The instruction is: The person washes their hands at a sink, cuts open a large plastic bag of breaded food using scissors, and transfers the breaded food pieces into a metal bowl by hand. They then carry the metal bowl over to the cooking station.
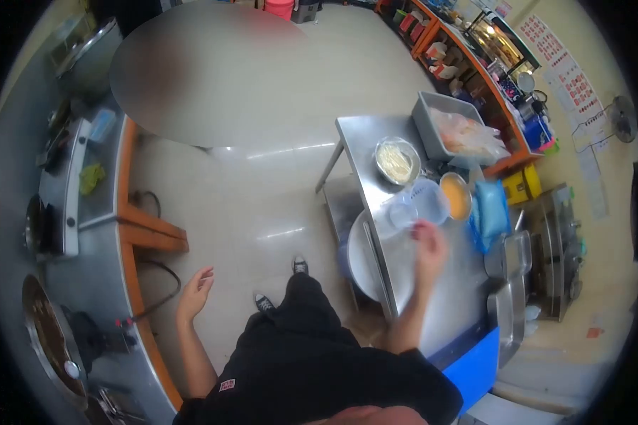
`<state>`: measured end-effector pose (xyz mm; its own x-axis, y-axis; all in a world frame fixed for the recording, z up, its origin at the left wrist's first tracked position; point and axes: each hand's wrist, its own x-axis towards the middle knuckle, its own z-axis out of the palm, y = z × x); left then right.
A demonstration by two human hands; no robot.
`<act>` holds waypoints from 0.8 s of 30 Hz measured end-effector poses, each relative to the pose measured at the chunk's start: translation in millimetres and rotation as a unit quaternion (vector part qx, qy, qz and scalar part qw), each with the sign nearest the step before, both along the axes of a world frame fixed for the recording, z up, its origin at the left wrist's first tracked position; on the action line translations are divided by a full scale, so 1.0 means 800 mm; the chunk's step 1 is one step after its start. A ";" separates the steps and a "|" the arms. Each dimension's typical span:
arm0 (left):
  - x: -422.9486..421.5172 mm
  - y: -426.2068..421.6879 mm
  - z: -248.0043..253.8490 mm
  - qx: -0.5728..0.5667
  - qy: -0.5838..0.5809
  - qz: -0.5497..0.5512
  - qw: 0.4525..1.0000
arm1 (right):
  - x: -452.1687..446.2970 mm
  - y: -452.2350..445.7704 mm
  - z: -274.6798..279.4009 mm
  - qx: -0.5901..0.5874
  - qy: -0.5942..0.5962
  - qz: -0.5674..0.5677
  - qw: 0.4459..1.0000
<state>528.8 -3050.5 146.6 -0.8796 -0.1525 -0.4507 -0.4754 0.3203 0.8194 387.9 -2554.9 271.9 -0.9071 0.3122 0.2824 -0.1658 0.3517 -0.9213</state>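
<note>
My left hand (195,294) hangs in the air above the floor, to the left of my legs. Its fingers are stretched out and nothing is in them. My right hand (430,251) is over the steel table (443,301), blurred by motion, with a reddish patch at the fingertips. Whether it grips anything I cannot tell. Just beyond it are a clear plastic tub (430,200) and a smaller clear container (402,215). A metal bowl of pale, shredded-looking food (395,161) stands farther back. Beside the tub is a bowl of orange liquid (455,197).
A grey bin (429,126) with a plastic bag sits at the table's far end. A blue bag (490,209) and metal trays (507,312) line its right side. On my left runs a counter (131,297) with a large pan (53,340). A hose (166,283) hangs beside it.
</note>
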 end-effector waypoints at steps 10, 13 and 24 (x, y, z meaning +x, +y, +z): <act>-0.047 0.033 -0.195 0.068 -0.217 0.101 0.969 | -0.449 0.332 -0.180 0.570 -0.276 0.238 0.736; 0.002 0.051 -0.222 0.110 -0.289 0.188 0.932 | -0.473 0.394 -0.285 0.626 -0.277 0.345 0.643; 0.048 0.115 -0.194 0.104 -0.390 0.271 0.874 | -0.520 0.378 -0.297 0.606 -0.303 0.257 0.689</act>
<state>566.9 -2958.5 -8.9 -0.1153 -0.2947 -0.9486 -0.9510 -0.2431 0.1911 -28.0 -2252.4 34.5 -0.8754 -0.2270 -0.4267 -0.2706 0.9617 0.0435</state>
